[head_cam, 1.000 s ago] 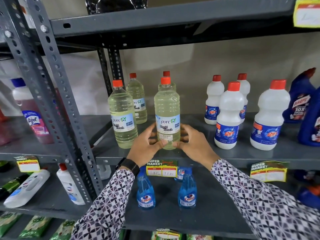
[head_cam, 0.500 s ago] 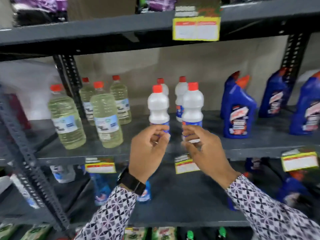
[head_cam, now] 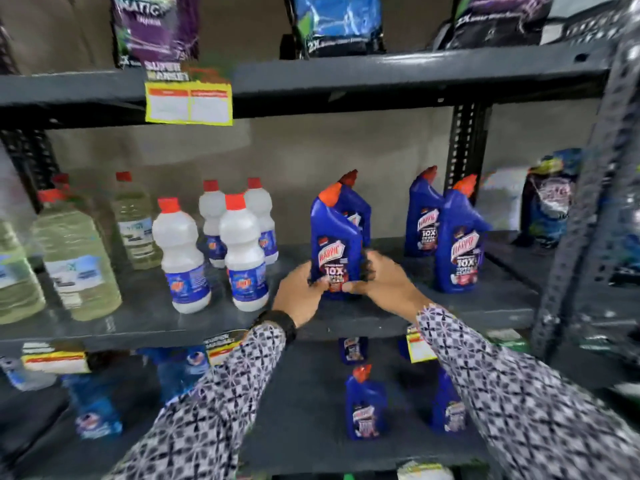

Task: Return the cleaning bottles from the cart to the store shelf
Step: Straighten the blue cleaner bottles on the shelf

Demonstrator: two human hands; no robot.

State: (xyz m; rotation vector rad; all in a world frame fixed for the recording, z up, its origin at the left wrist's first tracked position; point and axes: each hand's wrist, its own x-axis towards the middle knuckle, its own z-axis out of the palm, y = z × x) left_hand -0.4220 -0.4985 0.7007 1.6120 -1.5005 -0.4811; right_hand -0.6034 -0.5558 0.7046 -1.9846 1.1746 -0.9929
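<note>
Bottle (head_cam: 334, 247), blue with an orange angled cap, stands upright near the front of the middle shelf (head_cam: 381, 318), and I have it between both palms low down. My left hand (head_cam: 300, 294) is wrapped on its left side and my right hand (head_cam: 384, 282) on its right, the fingertips meeting across the label, so both hands are closed on it. I judge the chief risk is the twin bottle (head_cam: 358, 209) just behind it, so close I cannot tell whether the two touch; if I push mine farther back, it could knock that one over toward the wall. The neck is bent and the body is tall, so I expect it to be top-heavy, and a low grip like mine lets the top swing if I turn it quickly. To the right, a pair of the same blue bottles (head_cam: 457, 244) stands apart from mine, with room between; a wide sweep of my right elbow could still catch them. To the left, white bottles (head_cam: 242, 258) with red caps stand close to my left wrist, and drawing that hand back carelessly might clip the nearest one near the shelf edge, where a fall onto the lower shelf (head_cam: 311, 427) is likely. Everything is blurred, so small gaps are hard to judge. No cart is in sight.
</note>
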